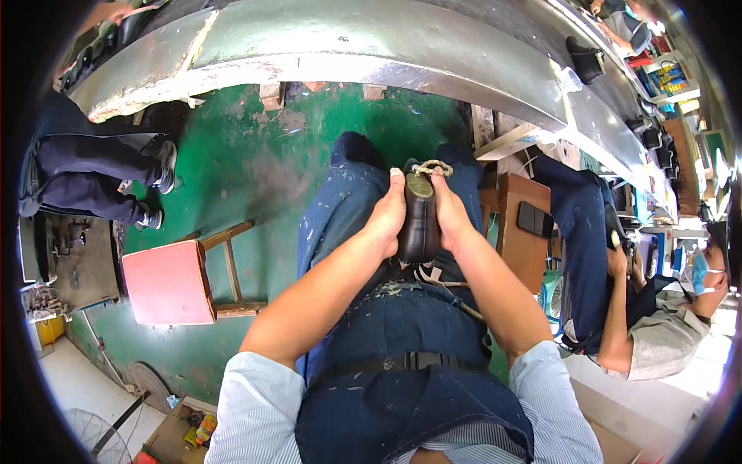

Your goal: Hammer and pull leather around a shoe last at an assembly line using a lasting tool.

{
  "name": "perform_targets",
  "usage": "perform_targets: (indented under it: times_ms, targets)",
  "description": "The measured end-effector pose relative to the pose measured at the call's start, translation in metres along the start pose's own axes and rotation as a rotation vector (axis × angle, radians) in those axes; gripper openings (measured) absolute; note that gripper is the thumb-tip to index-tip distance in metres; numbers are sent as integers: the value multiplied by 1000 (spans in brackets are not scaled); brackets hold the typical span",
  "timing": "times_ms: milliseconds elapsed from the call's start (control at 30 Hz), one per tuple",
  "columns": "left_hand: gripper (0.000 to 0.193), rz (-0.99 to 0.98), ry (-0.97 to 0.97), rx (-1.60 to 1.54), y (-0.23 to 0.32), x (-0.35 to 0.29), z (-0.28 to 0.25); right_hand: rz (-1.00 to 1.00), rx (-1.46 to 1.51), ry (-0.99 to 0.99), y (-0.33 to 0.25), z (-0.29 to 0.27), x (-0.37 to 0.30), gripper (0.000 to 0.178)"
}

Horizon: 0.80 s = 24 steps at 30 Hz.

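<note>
Above my lap I hold a black leather shoe point(419, 228) upright, its toe end toward me. An olive-green piece, perhaps the top of a shoe last point(419, 185), shows at its far end. A braided cord loop point(434, 166) sticks out beyond that. My left hand point(389, 213) is closed along the shoe's left side, thumb near the green piece. On the other side my right hand point(450, 213) grips it, with its thumb by the cord loop. The fingers under the shoe are hidden. Blue work trousers and a dark apron point(386, 332) lie beneath.
A long metal-topped bench point(402, 39) runs across ahead. To the left stands a pink-topped stool point(170, 282), near a person's legs point(100, 162). At right, a phone point(533, 220) lies on a brown seat point(522, 259), beside a seated co-worker point(665, 332).
</note>
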<state>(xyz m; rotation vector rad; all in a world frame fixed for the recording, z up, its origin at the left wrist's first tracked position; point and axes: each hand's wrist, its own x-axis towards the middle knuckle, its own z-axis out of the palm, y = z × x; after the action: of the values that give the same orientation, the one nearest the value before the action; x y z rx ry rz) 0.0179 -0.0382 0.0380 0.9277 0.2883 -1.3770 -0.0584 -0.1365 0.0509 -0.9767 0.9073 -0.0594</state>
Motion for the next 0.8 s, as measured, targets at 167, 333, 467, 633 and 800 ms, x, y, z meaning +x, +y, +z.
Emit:
perform_targets:
  times_ms: [167, 333, 467, 633, 800]
  targets:
    - [72, 267, 39, 170, -2, -8, -17, -52, 66, -71, 1, 17, -6, 51]
    - [69, 638, 53, 301, -20, 33, -43, -968, -582, -393, 28, -17, 0, 58]
    - [62, 510, 36, 292, -11, 10, -29, -1028, -655, -330, 22, -8, -6, 43]
    - [61, 457, 152, 332, -6, 3, -19, -1018, -689, -161, 15, -1, -9, 31]
    - [65, 396, 280, 327, -10, 21, -24, -980, -651, -86, 9, 4, -2, 20]
